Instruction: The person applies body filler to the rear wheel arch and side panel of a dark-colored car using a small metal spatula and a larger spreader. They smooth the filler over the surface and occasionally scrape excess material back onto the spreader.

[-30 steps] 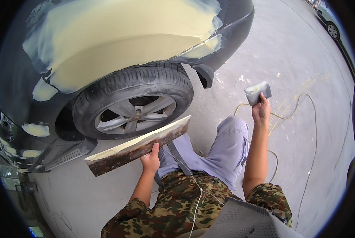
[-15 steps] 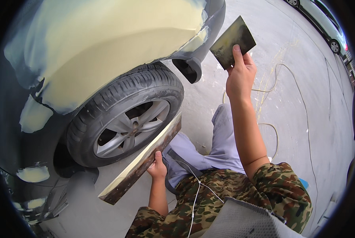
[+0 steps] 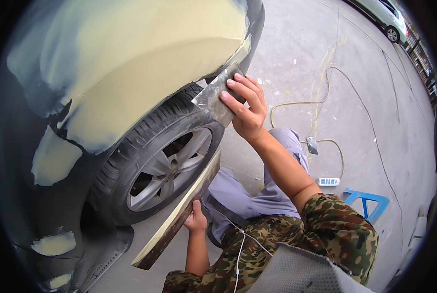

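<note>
Head view, read left to right. Far left: dark car body (image 3: 28, 205) with pale yellow filler patches (image 3: 54, 158), the largest sheet of filler (image 3: 130, 63) spread across the panel above the wheel arch. Below it sits the tyre (image 3: 145, 146) with a silver alloy rim (image 3: 172, 168).

Long flat board (image 3: 179, 215) — smeared with pale filler along one face, dark and stained at its lower end — runs diagonally from the lower left up toward the tyre's right edge. Left hand (image 3: 196, 219) is closed round the board's edge near its middle, fingers wrapped, thumb side toward the camera; the board's upper end lies just beside the tyre, whether touching I cannot tell.

Right hand (image 3: 247, 110) is raised at the edge of the wheel arch, fingers spread flat across the back of a grey metal spreader blade (image 3: 213, 97), thumb hidden behind it. The blade is tilted, its left edge against or just at the lip of the filled panel above the tyre — contact cannot be confirmed.

Grey trouser leg (image 3: 267, 195) and camouflage sleeves (image 3: 335, 229) fill the lower centre. Further right on the concrete floor (image 3: 365, 97): a pale cable (image 3: 321, 105) in loops, a white power strip (image 3: 327, 181), a blue stool (image 3: 365, 200). Top right, a light-coloured parked car (image 3: 382, 14).
</note>
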Motion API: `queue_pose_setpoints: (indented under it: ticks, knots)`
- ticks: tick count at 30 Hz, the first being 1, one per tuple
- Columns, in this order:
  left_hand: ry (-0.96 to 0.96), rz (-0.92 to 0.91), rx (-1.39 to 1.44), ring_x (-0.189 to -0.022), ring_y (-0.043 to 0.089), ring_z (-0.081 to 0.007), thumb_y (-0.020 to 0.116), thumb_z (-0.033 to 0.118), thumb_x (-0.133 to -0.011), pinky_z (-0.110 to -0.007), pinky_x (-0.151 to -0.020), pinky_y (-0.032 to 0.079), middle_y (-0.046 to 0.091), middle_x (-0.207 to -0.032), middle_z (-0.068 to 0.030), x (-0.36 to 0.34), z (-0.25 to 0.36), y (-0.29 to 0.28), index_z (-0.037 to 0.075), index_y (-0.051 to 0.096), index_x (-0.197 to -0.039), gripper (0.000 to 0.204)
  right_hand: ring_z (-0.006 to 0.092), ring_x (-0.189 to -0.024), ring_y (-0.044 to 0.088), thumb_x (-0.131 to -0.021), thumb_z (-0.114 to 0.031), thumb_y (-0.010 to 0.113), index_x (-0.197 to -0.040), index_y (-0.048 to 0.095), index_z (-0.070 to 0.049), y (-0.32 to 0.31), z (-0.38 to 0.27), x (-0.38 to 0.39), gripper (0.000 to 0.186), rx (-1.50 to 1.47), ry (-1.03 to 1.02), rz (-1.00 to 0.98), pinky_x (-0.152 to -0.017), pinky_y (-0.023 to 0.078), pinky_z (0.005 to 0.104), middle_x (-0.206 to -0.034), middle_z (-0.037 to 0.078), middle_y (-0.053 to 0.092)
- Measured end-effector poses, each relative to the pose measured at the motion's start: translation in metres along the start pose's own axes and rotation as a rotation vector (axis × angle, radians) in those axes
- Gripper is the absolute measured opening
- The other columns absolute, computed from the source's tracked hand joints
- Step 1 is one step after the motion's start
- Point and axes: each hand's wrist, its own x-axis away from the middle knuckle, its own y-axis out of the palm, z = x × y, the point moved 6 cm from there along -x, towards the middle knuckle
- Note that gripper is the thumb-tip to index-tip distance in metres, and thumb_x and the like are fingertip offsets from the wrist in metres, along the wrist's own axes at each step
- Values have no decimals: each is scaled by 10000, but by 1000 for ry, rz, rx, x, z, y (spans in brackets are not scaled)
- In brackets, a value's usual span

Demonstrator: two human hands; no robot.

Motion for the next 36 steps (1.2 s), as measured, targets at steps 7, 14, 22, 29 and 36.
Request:
queue_pose_setpoints:
  ticks: [7,14,22,29,36]
  knots:
    - [14,-53,-30,-1336,601,-281,672,65,-1064,-423,-1179,446,601,-1480,-194,-14,7,-15,-70,484,-1472,469,313,-1253,698,-872,-144,760,-1091,848,-269,7,21,8,267,102,-5,55,-1112,504,532,-1269,46,766]
    - [-25,-85,-82,-1287,631,-273,698,74,-1051,-414,-1165,455,643,-1427,-178,-20,8,-12,-72,540,-1428,434,304,-1287,683,-887,-149,740,-1113,847,-225,16,39,16,262,56,-9,67,-1169,457,558,-1293,60,758]
    - [-86,-89,-77,-1299,623,-266,710,81,-1045,-411,-1171,447,636,-1439,-180,-15,6,-5,-71,530,-1436,457,295,-1307,669,-896,-147,736,-1142,837,-211,26,48,19,274,23,-54,95,-1195,430,559,-1318,64,749]
    - [-34,-128,-148,-1358,604,-310,663,49,-1058,-426,-1201,423,596,-1506,-203,-15,7,0,-72,482,-1512,503,292,-1316,661,-907,-158,734,-1152,833,-221,31,59,17,272,39,-63,123,-1197,431,559,-1337,53,742]
    - [-76,-118,-127,-1350,601,-299,689,65,-1048,-424,-1198,422,606,-1483,-196,-15,7,2,-71,503,-1484,494,289,-1336,646,-913,-171,729,-1164,830,-233,36,66,19,278,24,-63,112,-1209,423,562,-1347,43,736]
